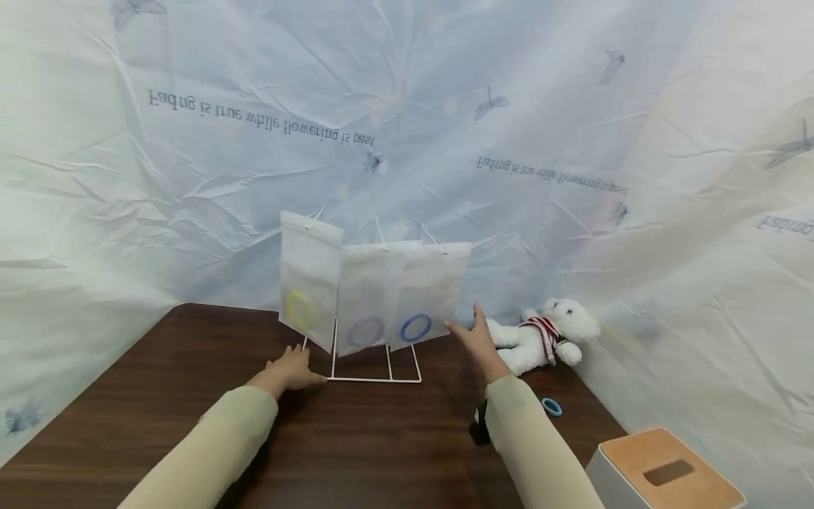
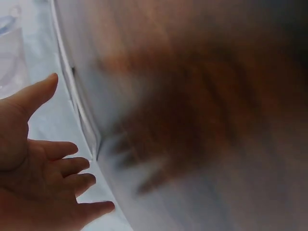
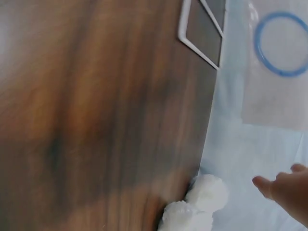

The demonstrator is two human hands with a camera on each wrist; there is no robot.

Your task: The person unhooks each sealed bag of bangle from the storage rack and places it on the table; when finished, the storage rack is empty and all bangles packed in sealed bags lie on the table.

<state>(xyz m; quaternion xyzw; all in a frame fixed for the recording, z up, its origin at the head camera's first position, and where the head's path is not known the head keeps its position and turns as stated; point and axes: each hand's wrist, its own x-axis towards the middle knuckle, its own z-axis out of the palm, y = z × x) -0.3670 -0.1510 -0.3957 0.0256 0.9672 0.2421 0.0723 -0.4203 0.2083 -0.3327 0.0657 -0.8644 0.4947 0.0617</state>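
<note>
**Both hands at the wire rack, nothing gripped**

White wire rack on the dark wood table, far middle. Three translucent pouches hang on it: left pouch with a yellow ring, middle pouch with a greyish ring, right pouch with a blue ring. Pouches hide most of the rack's uprights; greyish ring's true colour is hard to read through the film.

Left hand: fingers spread, holding nothing, thumb at the rack's near left corner. Can't tell if it touches.

Right hand: thumb and forefinger extended, no grip, just beside the right pouch. Other fingers mostly hidden; right wrist view cuts the hand off.

Right of it: white plush bear, lying, and a loose light-blue ring. Black object part-hidden by the right sleeve, unidentifiable. Near right, white box with a tan slotted lid, cut off at the bottom edge.
</note>
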